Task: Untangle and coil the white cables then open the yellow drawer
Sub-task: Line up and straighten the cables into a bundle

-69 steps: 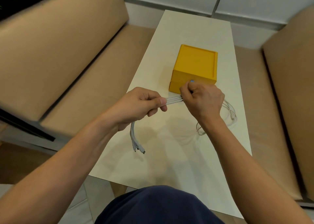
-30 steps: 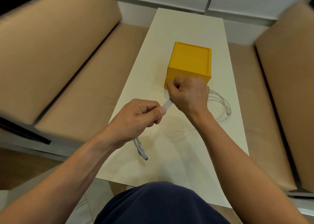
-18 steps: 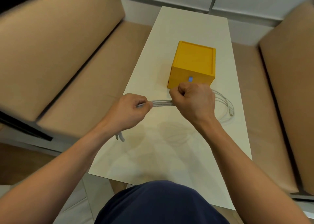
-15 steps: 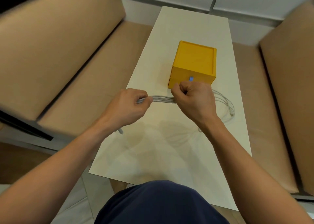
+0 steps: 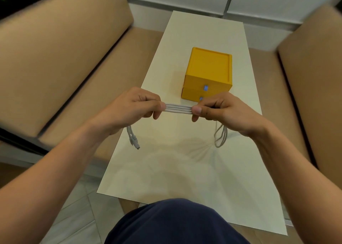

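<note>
Left hand: the left hand, centre-left of the frame, has its fingers curled and pinches one end of a taut stretch of cable between thumb and forefinger.
Right hand: the right hand, centre-right, mirrors it, with the thumb on top, the fingers curled under, and the other end of that stretch pinched.
White cables: the white cables run as several strands side by side in a flat band between the two hands. The plug ends hang below the left hand and slack loops hang below the right, both above the table.
Step in hand: this looks like the gathering and coiling stage, with the strands already lined up and no knot visible in the stretch on show.
Next move: probably folding or winding the hanging slack into the bundle, keeping the strands parallel, then setting it down so a hand is free for the drawer.
Yellow drawer unit: the yellow drawer unit sits just beyond the hands, upper centre. Its two stacked fronts appear closed, each with a blue tab, and the lower tab is partly hidden by the right hand.
Table: the pale table runs up the middle of the frame.
Sofas: tan sofas flank it on both sides.
</note>
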Demonstrator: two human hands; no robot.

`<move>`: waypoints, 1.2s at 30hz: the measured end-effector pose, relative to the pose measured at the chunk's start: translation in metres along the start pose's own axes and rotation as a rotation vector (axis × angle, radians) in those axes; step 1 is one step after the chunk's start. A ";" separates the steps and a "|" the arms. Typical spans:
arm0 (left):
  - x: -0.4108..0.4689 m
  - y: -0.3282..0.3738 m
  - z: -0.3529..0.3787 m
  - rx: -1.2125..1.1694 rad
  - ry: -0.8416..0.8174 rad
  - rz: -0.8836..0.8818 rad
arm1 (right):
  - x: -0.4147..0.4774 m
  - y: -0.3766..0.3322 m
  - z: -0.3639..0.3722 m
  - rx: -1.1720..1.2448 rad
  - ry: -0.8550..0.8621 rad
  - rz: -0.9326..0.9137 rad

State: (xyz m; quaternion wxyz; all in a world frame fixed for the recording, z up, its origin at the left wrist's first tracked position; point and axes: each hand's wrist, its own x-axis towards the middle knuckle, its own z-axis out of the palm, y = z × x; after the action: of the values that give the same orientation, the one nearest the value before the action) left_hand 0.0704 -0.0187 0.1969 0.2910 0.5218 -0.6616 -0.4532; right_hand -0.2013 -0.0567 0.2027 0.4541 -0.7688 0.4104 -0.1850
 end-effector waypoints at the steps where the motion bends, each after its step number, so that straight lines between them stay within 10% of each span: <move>1: 0.001 -0.001 -0.001 -0.013 -0.009 -0.002 | -0.001 -0.001 -0.001 0.006 -0.009 0.007; 10: -0.004 0.003 -0.014 0.018 -0.320 -0.038 | -0.001 -0.006 0.001 -0.041 -0.026 -0.039; 36: 0.017 0.009 -0.012 0.160 -0.424 -0.022 | 0.004 -0.014 0.026 -0.121 0.106 -0.030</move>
State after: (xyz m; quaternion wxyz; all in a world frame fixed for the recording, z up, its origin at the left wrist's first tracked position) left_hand 0.0715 -0.0379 0.2085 0.0983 0.4432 -0.7361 -0.5021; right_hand -0.1759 -0.0422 0.2006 0.3818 -0.7899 0.4328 -0.2073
